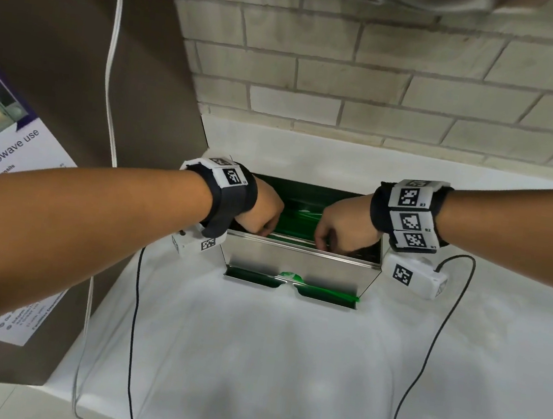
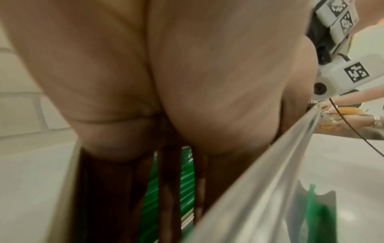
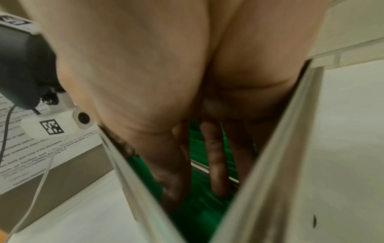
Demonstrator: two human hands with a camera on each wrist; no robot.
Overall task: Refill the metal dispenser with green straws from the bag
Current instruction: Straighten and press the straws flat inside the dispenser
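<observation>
The metal dispenser (image 1: 300, 260) stands open-topped on the white counter against the wall. Green straws (image 1: 296, 216) lie inside it, and a few show in its bottom tray (image 1: 327, 292). Both my hands reach into the top. My left hand (image 1: 260, 216) is at the left end and my right hand (image 1: 336, 228) at the right end. In the left wrist view my fingers (image 2: 168, 189) point straight down among the green straws (image 2: 187, 179). In the right wrist view my fingers (image 3: 216, 162) lie straight on the green straws (image 3: 197, 213) between the metal walls (image 3: 270, 164). I see no bag clearly.
A pale brick wall (image 1: 386, 84) rises just behind the dispenser. A brown panel with a microwave notice (image 1: 9, 151) and a white cable (image 1: 111, 70) stands at the left. Black camera cables (image 1: 135, 313) trail over the white counter (image 1: 251, 361) in front.
</observation>
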